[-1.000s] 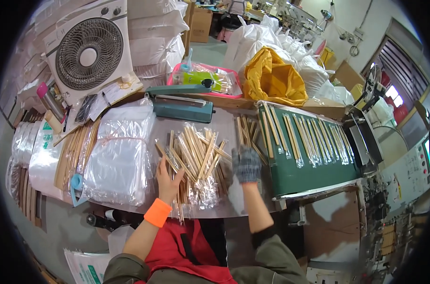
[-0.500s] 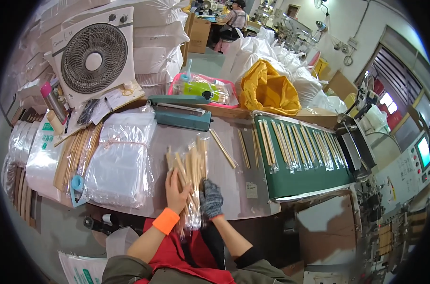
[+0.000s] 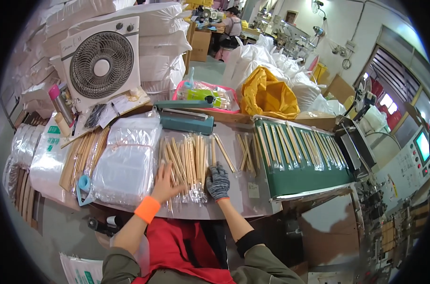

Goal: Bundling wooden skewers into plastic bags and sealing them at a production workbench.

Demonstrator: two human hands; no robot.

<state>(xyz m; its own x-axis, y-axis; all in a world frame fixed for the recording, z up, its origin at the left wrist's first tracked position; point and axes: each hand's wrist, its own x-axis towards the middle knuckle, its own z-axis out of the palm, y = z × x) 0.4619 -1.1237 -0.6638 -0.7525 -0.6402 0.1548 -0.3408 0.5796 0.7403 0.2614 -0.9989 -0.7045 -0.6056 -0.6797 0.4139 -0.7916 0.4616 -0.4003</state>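
Partly done: left hand (image 3: 164,183) & gloved right hand (image 3: 218,182), fingers flat, bracket wrapped chopstick bundle (image 3: 189,165); more wait on green conveyor belt (image 3: 300,177).

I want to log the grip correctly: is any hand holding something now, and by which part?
Nothing is lifted. The left hand and the gloved right hand press flat on the near ends of the wrapped chopstick packets lying on the metal table.
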